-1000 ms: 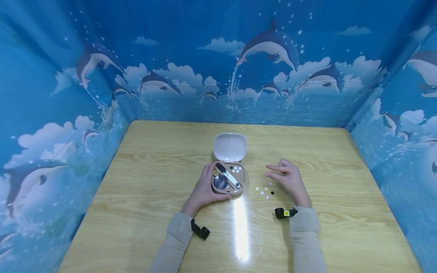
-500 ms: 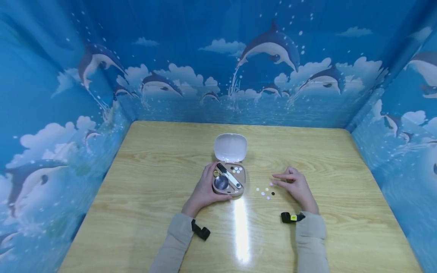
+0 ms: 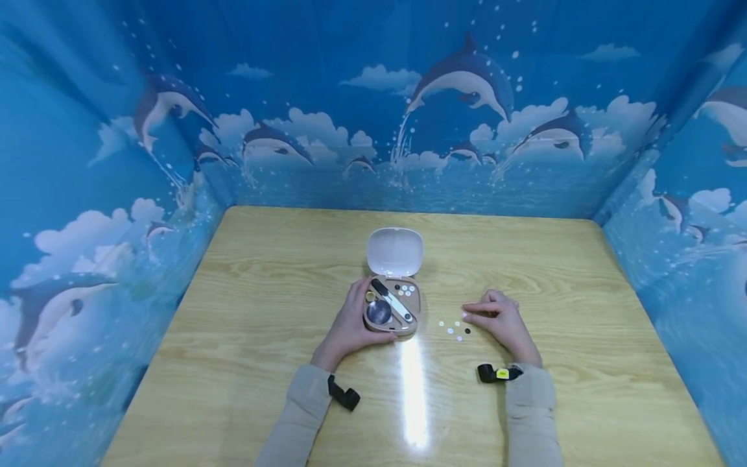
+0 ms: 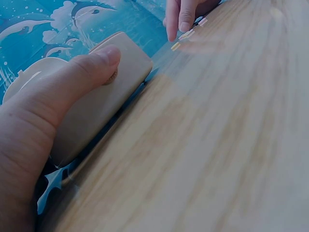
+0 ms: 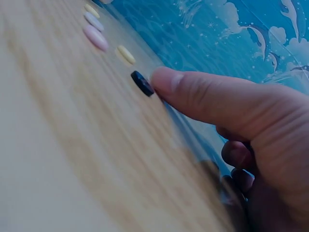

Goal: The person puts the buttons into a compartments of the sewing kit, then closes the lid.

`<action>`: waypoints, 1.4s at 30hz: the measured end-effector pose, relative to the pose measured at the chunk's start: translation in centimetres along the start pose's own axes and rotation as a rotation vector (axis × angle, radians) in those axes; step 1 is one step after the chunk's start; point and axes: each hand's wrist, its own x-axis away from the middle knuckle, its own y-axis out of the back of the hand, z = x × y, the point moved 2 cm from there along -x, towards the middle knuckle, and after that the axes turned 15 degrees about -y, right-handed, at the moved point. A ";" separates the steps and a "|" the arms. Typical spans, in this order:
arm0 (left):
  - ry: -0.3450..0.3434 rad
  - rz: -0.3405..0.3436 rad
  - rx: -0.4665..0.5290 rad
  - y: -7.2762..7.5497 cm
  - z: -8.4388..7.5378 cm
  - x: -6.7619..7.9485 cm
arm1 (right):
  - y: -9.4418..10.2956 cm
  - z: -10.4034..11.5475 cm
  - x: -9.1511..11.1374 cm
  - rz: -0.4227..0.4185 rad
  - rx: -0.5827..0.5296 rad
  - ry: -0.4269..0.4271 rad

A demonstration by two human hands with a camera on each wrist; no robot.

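Note:
My left hand [image 3: 350, 319] grips the side of an open sewing kit case [image 3: 415, 310], thumb along its front edge. The case's pale lid [image 3: 395, 251] stands tipped back behind it. Inside lie a black-and-white slim tool [image 3: 398, 307], a dark round piece [image 3: 379, 312], a small gold ring [image 3: 370, 296] and several buttons [image 3: 405, 290]. To the right, my right hand [image 3: 503, 324] has thumb and index fingertips around a pink button [image 3: 464, 315]; I cannot tell whether they pinch it. A black button [image 5: 142, 83] lies by the thumb in the right wrist view.
Several loose buttons [image 3: 450, 331] lie on the wooden table [image 3: 280, 272] between the case and my right hand. A blue dolphin-print curtain [image 3: 327, 97] rises at the back and sides. A bright reflection streaks the table in front of the case.
My right hand has moved down and slightly right, its thumb and index finger coming closer together at the pink button. The left hand and case have stayed in place.

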 end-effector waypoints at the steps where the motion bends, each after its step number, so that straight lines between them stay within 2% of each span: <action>1: 0.003 0.001 0.001 0.0 0.0 0.0 | 0.0 0.0 0.0 -0.005 0.003 0.007; 10: 0.004 0.004 -0.008 -0.1 0.0 0.0 | -0.1 -0.2 -0.1 -0.045 0.012 0.048; 15: 0.005 0.002 -0.007 -0.1 0.1 0.0 | -0.3 -0.1 -0.1 -0.076 0.024 0.098; 24: 0.010 0.007 -0.018 -0.1 0.1 0.0 | -0.6 -0.1 -0.2 -0.135 0.042 0.119; 42: 0.013 0.002 -0.009 -0.1 0.0 0.0 | -0.8 0.2 -0.4 -0.149 0.049 0.162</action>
